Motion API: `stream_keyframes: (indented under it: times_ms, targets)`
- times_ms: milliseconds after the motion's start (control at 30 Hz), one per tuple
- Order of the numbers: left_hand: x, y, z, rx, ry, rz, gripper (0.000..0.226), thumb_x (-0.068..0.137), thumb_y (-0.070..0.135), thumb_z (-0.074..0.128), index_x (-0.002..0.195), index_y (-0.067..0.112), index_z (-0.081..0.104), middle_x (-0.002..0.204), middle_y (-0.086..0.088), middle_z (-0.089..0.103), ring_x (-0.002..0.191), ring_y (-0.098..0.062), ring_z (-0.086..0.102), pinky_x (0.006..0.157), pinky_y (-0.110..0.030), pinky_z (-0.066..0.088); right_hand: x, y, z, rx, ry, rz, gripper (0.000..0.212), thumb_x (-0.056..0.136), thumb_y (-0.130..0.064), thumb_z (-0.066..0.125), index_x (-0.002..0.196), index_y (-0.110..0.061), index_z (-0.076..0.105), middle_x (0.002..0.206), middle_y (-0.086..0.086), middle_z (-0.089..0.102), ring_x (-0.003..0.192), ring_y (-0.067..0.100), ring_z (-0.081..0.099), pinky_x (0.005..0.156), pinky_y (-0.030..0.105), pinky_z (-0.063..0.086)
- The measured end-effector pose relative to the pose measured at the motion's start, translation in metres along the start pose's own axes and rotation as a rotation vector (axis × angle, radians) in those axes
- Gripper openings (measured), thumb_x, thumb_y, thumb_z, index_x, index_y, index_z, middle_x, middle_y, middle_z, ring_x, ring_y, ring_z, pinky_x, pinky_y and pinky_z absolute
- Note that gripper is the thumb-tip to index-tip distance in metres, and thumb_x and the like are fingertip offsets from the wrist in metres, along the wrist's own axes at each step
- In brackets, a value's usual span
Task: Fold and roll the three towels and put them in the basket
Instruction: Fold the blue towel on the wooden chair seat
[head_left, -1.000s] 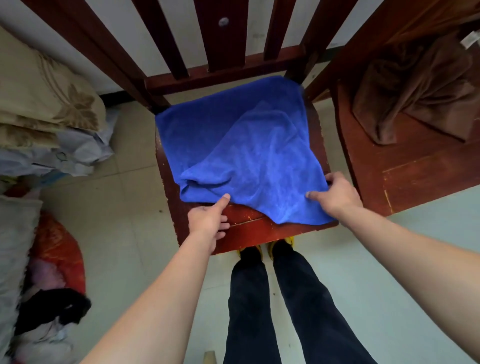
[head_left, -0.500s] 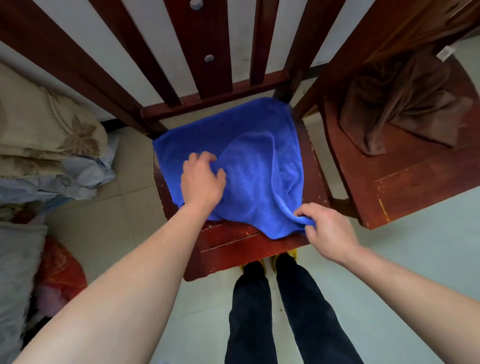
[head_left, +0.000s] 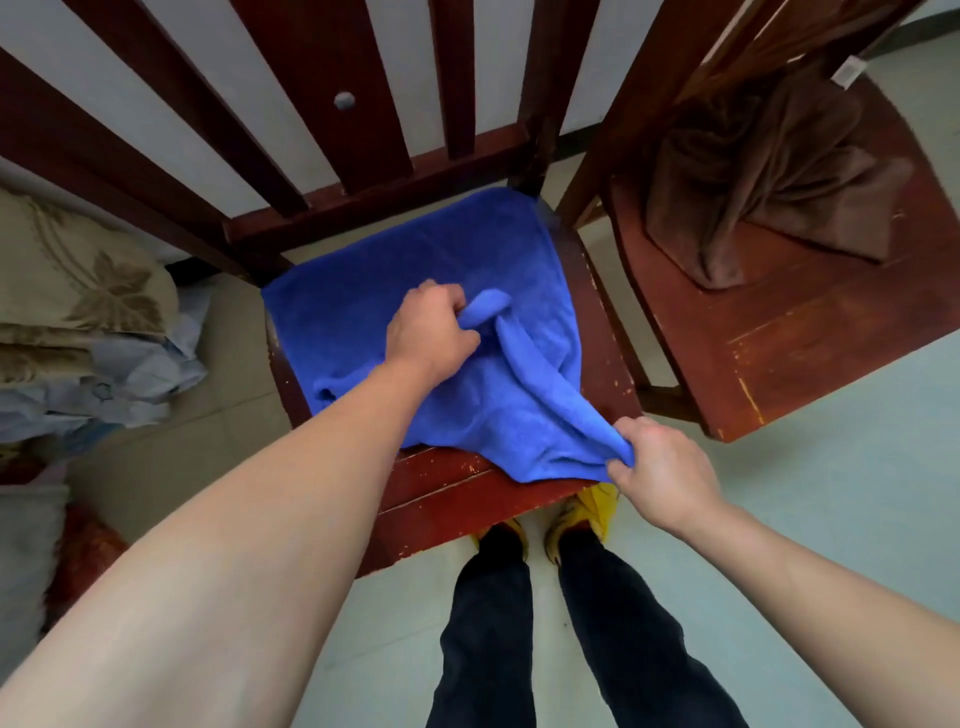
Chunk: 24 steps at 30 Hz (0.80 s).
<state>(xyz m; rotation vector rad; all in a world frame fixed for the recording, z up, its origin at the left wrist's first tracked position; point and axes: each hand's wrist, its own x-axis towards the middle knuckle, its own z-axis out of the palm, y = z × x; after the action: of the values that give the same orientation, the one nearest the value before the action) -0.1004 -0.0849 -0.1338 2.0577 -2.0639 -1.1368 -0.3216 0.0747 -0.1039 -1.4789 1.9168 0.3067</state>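
A blue towel (head_left: 363, 291) lies over the seat of a dark red wooden chair (head_left: 447, 499) in front of me. My left hand (head_left: 428, 330) is closed on a bunched fold near the towel's middle. My right hand (head_left: 660, 467) pinches the towel's near right corner at the seat's front edge. A taut ridge of cloth runs between the two hands. A brown towel (head_left: 769, 171) sits crumpled on the seat of a second chair (head_left: 810, 353) to the right. No basket is in view.
Chair back slats (head_left: 337, 98) rise behind the blue towel. Folded bedding and bags (head_left: 78, 322) are piled on the floor at the left. My legs and yellow shoes (head_left: 587, 512) stand just below the chair's front edge.
My left hand moved from the towel's near left edge onto its middle and gripped a fold. My right hand pulled the near right corner toward me. The towel has bunched up.
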Motion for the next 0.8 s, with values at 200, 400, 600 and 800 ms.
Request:
stream_keyframes:
  times_ms: [200,400,600,800]
  targets:
    - [-0.091,-0.006,-0.024,-0.161,0.097,-0.004,0.019,0.063,-0.001,0.055,0.068,0.01,0.041,0.062,-0.009,0.048,0.062,-0.028,0.042,0.057,-0.042,0.035,-0.031,0.013,-0.027,0.053,0.102,0.034,0.011,0.075,-0.018,0.064,0.082,-0.022,0.056,0.072,0.0,0.057,0.08,0.034,0.06,0.059,0.034,0.038]
    - [-0.205,-0.019,-0.023,-0.154,-0.012,-0.058,0.021,0.064,0.012,0.056,0.081,0.024,0.049,0.07,0.001,0.059,0.066,-0.027,0.053,0.06,-0.036,0.046,-0.086,0.016,-0.033,0.024,0.139,-0.165,0.014,0.074,-0.015,0.062,0.075,-0.02,0.05,0.069,0.004,0.062,0.073,0.036,0.058,0.055,0.034,0.032]
    - [-0.319,-0.013,0.011,-0.101,0.002,-0.195,0.015,0.066,0.006,0.057,0.066,0.01,0.042,0.061,-0.002,0.045,0.059,-0.022,0.037,0.052,-0.031,0.028,-0.152,0.04,-0.032,-0.056,0.159,-0.38,0.013,0.073,-0.014,0.062,0.078,-0.022,0.053,0.076,0.004,0.065,0.077,0.036,0.059,0.057,0.033,0.032]
    - [-0.412,-0.001,0.053,0.069,-0.192,-0.306,0.019,0.068,0.007,0.054,0.066,0.02,0.041,0.077,-0.004,0.06,0.077,-0.029,0.057,0.058,-0.032,0.039,-0.215,0.094,-0.02,-0.175,0.028,-0.437,0.016,0.074,-0.014,0.059,0.076,-0.023,0.045,0.079,-0.001,0.062,0.079,0.029,0.058,0.06,0.034,0.04]
